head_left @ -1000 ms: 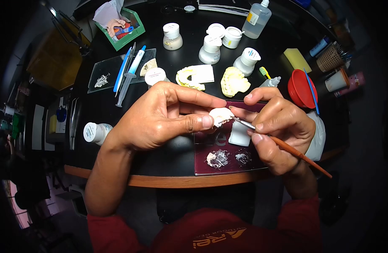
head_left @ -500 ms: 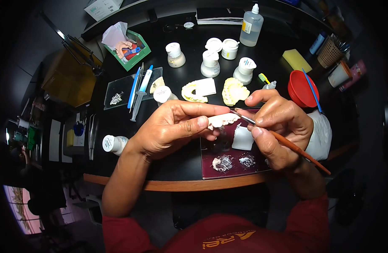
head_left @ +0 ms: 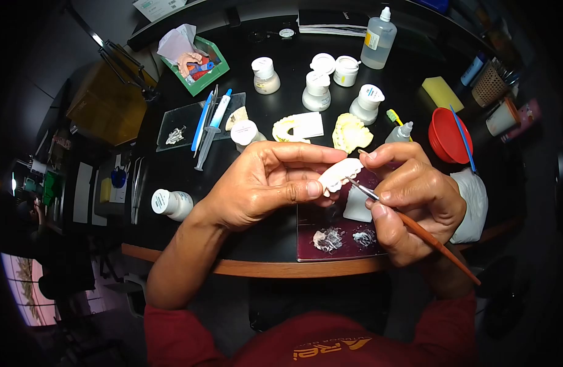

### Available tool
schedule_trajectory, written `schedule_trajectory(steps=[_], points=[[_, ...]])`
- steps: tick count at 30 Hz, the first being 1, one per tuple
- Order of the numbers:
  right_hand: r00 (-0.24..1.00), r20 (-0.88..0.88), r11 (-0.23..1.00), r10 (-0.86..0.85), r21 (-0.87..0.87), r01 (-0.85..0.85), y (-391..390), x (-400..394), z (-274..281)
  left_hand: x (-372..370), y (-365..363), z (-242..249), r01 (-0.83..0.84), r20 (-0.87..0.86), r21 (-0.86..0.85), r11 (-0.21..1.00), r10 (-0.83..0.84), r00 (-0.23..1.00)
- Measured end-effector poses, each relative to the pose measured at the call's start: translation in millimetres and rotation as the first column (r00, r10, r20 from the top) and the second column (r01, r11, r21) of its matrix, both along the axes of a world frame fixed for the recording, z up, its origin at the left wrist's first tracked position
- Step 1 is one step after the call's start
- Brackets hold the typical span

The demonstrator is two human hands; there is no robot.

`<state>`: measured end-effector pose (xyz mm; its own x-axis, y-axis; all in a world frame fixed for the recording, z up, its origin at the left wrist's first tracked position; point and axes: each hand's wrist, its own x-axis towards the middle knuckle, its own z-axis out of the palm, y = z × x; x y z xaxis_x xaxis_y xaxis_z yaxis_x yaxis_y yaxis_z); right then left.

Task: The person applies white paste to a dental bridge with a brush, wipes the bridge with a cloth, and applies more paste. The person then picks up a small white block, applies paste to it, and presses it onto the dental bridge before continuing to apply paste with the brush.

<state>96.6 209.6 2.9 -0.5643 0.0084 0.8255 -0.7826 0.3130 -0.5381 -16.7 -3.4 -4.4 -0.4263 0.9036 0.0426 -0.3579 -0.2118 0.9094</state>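
Between the thumb and fingers of my left hand [head_left: 266, 180] is a small white dental bridge [head_left: 341, 176] with a row of tooth shapes along its lower side. My right hand [head_left: 416, 199] grips a thin brush [head_left: 425, 235] with a reddish-brown wooden handle and a metal ferrule. The brush's tip meets the tooth edge of the bridge, and a right fingertip is close to its far end. Below the hands lies a dark red mixing slab [head_left: 312, 235] bearing a white square pad [head_left: 357, 205] and two smeared mounds of pale paste [head_left: 328, 240].
Several white-lidded jars [head_left: 266, 76] stand behind my hands, near yellowish dental casts [head_left: 352, 133]. At right are a red bowl [head_left: 443, 144], a yellow sponge [head_left: 442, 93] and a white cloth [head_left: 471, 208]. A green bin [head_left: 211, 76] and a syringe [head_left: 211, 137] are at left.
The bridge has turned so more of its broad face and tooth edge shows. The brush tip has shifted from its upper edge to the tooth side. The camera view has moved slightly.
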Motion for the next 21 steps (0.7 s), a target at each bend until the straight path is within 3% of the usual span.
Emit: schedule_trajectory(steps=[11, 21], points=[[0.999, 0.032, 0.991, 0.021, 0.132, -0.025, -0.4, 3.5, 7.6, -1.4, -0.9, 0.6, -0.021, -0.097, 0.003, 1.0, 0.021, 0.995], [1.0, 0.03, 0.995, 0.005, 0.102, -0.008, -0.8, 3.9, 4.6, 2.5, 1.2, 0.4, 0.006, 0.013, 0.016, 1.0, -0.006, 1.0]])
